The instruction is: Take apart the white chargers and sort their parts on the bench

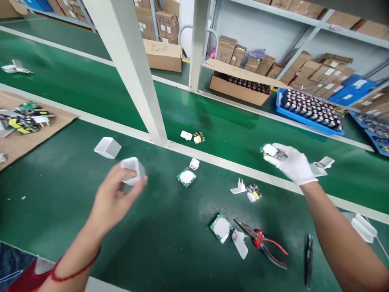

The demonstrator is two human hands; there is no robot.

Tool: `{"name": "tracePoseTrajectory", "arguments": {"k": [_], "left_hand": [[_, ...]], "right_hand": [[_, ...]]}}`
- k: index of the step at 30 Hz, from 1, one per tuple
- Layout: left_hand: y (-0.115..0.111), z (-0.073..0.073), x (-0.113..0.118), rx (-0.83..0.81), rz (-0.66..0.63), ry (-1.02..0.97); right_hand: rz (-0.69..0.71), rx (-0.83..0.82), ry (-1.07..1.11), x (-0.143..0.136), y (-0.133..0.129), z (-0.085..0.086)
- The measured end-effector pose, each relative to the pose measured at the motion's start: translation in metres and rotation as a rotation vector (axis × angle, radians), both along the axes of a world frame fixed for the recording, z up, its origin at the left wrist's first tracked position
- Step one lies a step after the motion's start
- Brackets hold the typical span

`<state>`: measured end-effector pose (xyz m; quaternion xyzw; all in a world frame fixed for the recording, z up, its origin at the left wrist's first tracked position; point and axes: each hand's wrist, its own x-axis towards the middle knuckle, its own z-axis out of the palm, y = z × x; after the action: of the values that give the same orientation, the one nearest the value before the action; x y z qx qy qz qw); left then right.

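We recorded, largest first, a green matte work surface (170,239) crossed by pale dividing rails, with a slanted white metal post (133,73) rising from the rail ahead of us. Beyond it lay an open brown cardboard carton of dark components (240,87) and a blue plastic tray of small black-and-red parts (310,109); at far left a flat sheet of brown cardboard (36,129) carried a heap of mixed boards and plugs. Our bare left hand (112,198), a red cord at the wrist, held a hollow white plastic charger shell (132,170) pinched between thumb and fingers, raised just above the surface; a second, identical white shell (107,147) sat near it, apart. Our right hand (291,164), in a white glove, closed its fingertips on a small green circuit board with a white part attached (270,151), well apart from the left. Between the hands lay red-handled long-nose pliers (261,241), a black slim tool (309,255), two green boards with round white pads (187,177) and (221,228), a white plug plate with prongs (239,187), and loose white pieces. We judged the light fingertip pinch on the shell liable to slip, and the board's trailing parts liable to snag or bend if pressed into the shell at an angle.
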<state>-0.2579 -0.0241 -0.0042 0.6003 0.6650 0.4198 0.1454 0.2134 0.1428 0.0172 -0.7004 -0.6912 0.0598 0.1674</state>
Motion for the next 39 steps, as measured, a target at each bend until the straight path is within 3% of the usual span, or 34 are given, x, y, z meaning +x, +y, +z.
{"name": "tracePoseTrajectory", "arguments": {"k": [3, 6, 9, 12, 15, 19, 27, 39], "left_hand": [[-0.027, 0.001, 0.056, -0.033, -0.242, -0.169], [-0.044, -0.003, 0.099, -0.033, -0.276, -0.239], [-0.054, -0.009, 0.121, -0.056, -0.272, -0.270], [-0.058, -0.014, 0.129, -0.013, -0.357, -0.317], [-0.062, -0.019, 0.134, -0.009, -0.426, -0.408], [-0.067, -0.023, 0.143, -0.072, -0.477, -0.513], [-0.069, -0.027, 0.153, -0.113, -0.540, -0.535], [-0.062, -0.028, 0.155, -0.170, -0.580, -0.525]], "right_hand": [[0.232, -0.012, 0.146, -0.034, -0.051, 0.004], [0.419, 0.018, 0.394, -0.067, -0.106, 0.007], [0.544, 0.087, 0.548, -0.091, -0.146, 0.015], [0.750, 0.145, 0.582, -0.104, -0.168, 0.026], [0.860, 0.240, 0.455, -0.111, -0.181, 0.037], [0.825, 0.366, 0.246, -0.117, -0.193, 0.044], [0.798, 0.291, 0.005, -0.124, -0.201, 0.049], [0.812, 0.248, -0.097, -0.125, -0.197, 0.049]]}}
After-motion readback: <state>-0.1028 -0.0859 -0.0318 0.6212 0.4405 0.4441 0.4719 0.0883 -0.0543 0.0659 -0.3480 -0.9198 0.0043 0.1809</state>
